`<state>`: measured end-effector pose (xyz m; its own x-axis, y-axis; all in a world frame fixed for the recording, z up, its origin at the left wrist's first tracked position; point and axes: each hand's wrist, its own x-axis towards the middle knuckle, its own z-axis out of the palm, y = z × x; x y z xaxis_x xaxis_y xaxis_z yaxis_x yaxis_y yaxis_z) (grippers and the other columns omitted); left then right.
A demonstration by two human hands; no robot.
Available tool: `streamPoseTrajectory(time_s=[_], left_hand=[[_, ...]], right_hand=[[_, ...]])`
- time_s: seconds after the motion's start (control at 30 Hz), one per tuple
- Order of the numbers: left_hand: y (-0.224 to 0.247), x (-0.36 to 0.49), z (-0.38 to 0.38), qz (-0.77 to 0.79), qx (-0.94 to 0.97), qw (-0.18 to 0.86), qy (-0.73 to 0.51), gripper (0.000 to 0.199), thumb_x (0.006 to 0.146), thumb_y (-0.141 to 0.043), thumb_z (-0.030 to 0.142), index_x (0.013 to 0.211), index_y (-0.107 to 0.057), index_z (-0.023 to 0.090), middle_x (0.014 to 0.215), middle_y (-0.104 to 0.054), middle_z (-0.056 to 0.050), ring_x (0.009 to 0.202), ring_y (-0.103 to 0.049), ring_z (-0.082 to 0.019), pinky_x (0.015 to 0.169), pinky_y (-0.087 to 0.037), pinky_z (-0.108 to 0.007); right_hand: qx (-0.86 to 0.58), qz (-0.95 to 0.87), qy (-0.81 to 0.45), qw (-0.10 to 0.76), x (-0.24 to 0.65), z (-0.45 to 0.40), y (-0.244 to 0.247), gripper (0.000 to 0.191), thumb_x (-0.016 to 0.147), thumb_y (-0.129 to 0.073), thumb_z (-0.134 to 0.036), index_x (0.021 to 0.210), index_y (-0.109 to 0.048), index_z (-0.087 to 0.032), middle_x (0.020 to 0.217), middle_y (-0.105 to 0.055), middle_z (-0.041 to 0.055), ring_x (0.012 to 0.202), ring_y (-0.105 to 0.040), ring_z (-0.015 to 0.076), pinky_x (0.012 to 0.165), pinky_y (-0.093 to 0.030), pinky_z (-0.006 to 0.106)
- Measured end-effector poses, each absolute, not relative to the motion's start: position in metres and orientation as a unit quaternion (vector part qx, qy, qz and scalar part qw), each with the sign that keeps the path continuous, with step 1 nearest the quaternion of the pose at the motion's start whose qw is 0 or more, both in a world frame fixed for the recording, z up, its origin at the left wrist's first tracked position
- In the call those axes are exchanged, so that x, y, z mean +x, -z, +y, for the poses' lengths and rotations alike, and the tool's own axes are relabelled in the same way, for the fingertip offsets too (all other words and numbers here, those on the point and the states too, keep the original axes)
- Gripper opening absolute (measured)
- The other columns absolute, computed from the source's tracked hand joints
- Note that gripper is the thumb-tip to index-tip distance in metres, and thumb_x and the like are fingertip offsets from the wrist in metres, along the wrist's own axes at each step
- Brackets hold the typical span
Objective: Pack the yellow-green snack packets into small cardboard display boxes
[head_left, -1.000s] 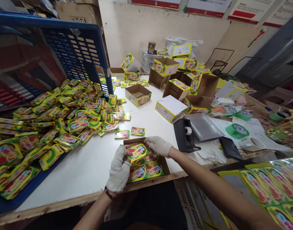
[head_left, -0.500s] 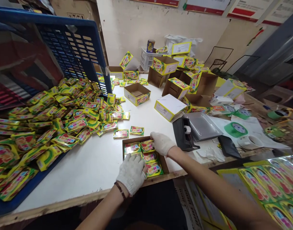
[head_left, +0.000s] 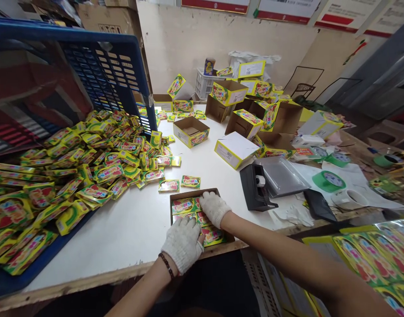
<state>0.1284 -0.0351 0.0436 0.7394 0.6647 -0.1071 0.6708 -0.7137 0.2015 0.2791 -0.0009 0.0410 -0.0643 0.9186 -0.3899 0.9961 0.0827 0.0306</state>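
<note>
A cardboard box (head_left: 194,192) sits at the table's front edge with several yellow-green packs (head_left: 183,205) lying flat in it. My left hand (head_left: 183,243), in a white knit glove, rests on the packs at the box's front left, fingers apart. My right hand (head_left: 215,208), gloved too, lies over the packs at the right, its fingers laid down on them and their tips near the middle. Both hands hide part of the contents. Just behind the box lie two loose packs, one on the left (head_left: 169,186) and one on the right (head_left: 190,182).
A blue crate (head_left: 145,79) on its side spills a large heap of packs (head_left: 105,171) at the left. Open boxes (head_left: 191,132) stand behind. A black tape dispenser (head_left: 256,187), a clear tray (head_left: 284,176) and green tape (head_left: 329,180) are at the right.
My right hand has moved left from the box's right rim onto the packs. My left hand has stayed almost in place. The whole view has shifted slightly down and right.
</note>
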Motion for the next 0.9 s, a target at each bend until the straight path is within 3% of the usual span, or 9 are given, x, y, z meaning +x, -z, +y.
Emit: streamPoseTrajectory(time_s=[0.23, 0.33, 0.43, 0.53, 0.63, 0.73, 0.8, 0.9], left_hand=[[-0.035, 0.125, -0.038, 0.361, 0.923, 0.127, -0.032, 0.018, 0.088, -0.053, 0.027, 0.09, -0.068, 0.017, 0.097, -0.069, -0.01, 0.099, -0.063, -0.029, 0.088, -0.05, -0.046], [-0.039, 0.107, -0.014, 0.344, 0.912, 0.177, -0.137, 0.017, 0.09, -0.048, 0.024, 0.089, -0.064, 0.02, 0.097, -0.066, -0.007, 0.092, -0.062, -0.021, 0.083, -0.051, -0.034], [-0.045, 0.085, 0.038, 0.41, 0.873, 0.176, -0.197, 0.025, 0.088, -0.038, 0.012, 0.094, -0.06, 0.021, 0.098, -0.062, -0.005, 0.093, -0.059, -0.016, 0.084, -0.049, -0.028], [-0.043, 0.075, 0.094, 0.482, 0.856, 0.145, -0.113, 0.031, 0.08, -0.037, 0.002, 0.091, -0.06, 0.02, 0.093, -0.061, -0.004, 0.09, -0.058, -0.016, 0.082, -0.047, -0.028], [-0.031, 0.084, 0.125, 0.472, 0.868, 0.143, -0.054, 0.029, 0.075, -0.046, 0.001, 0.088, -0.062, 0.022, 0.096, -0.061, -0.003, 0.091, -0.058, -0.017, 0.081, -0.046, -0.027], [-0.019, 0.096, 0.13, 0.485, 0.865, 0.126, -0.016, 0.031, 0.078, -0.05, 0.005, 0.099, -0.062, 0.024, 0.107, -0.059, -0.007, 0.102, -0.056, -0.021, 0.087, -0.044, -0.033], [-0.015, 0.096, 0.126, 0.518, 0.848, 0.11, 0.005, 0.029, 0.081, -0.05, 0.011, 0.106, -0.06, 0.022, 0.112, -0.058, -0.012, 0.106, -0.055, -0.027, 0.088, -0.043, -0.039], [-0.015, 0.079, 0.117, 0.568, 0.816, 0.103, 0.032, 0.026, 0.078, -0.056, 0.022, 0.104, -0.058, 0.018, 0.11, -0.058, -0.015, 0.104, -0.056, -0.031, 0.085, -0.043, -0.041]], right_hand=[[0.674, 0.696, 0.171, 0.178, 0.263, -0.015, -0.042, 0.043, 0.081, -0.056, -0.006, 0.125, -0.058, -0.008, 0.13, -0.052, 0.027, 0.115, -0.057, 0.0351, 0.086, -0.051, 0.044], [0.642, 0.724, 0.201, 0.152, 0.282, -0.001, -0.061, 0.033, 0.079, -0.063, -0.014, 0.112, -0.067, -0.017, 0.115, -0.066, 0.0142, 0.101, -0.065, 0.0257, 0.083, -0.051, 0.032], [0.644, 0.737, 0.178, 0.099, 0.306, 0.031, -0.081, 0.032, 0.094, -0.042, -0.019, 0.115, -0.066, -0.021, 0.113, -0.069, 0.0078, 0.104, -0.064, 0.0191, 0.087, -0.046, 0.026], [0.662, 0.731, 0.145, 0.078, 0.314, 0.073, -0.084, 0.038, 0.095, -0.037, -0.016, 0.123, -0.061, -0.016, 0.124, -0.065, 0.0117, 0.114, -0.06, 0.02, 0.092, -0.043, 0.027], [0.656, 0.732, 0.151, 0.103, 0.301, 0.109, -0.068, 0.033, 0.086, -0.057, -0.023, 0.117, -0.065, -0.015, 0.121, -0.067, 0.0145, 0.108, -0.063, 0.0238, 0.085, -0.047, 0.028], [0.641, 0.74, 0.162, 0.123, 0.281, 0.13, -0.051, 0.05, 0.07, -0.075, -0.03, 0.117, -0.064, -0.016, 0.12, -0.066, 0.0155, 0.103, -0.065, 0.0269, 0.079, -0.048, 0.03], [0.634, 0.745, 0.165, 0.126, 0.275, 0.134, -0.049, 0.052, 0.067, -0.077, -0.028, 0.116, -0.063, -0.016, 0.118, -0.066, 0.0156, 0.101, -0.065, 0.0269, 0.077, -0.048, 0.03], [0.64, 0.747, 0.149, 0.106, 0.286, 0.124, -0.067, 0.044, 0.076, -0.066, -0.028, 0.117, -0.06, -0.013, 0.119, -0.064, 0.0174, 0.101, -0.063, 0.027, 0.079, -0.046, 0.032]])
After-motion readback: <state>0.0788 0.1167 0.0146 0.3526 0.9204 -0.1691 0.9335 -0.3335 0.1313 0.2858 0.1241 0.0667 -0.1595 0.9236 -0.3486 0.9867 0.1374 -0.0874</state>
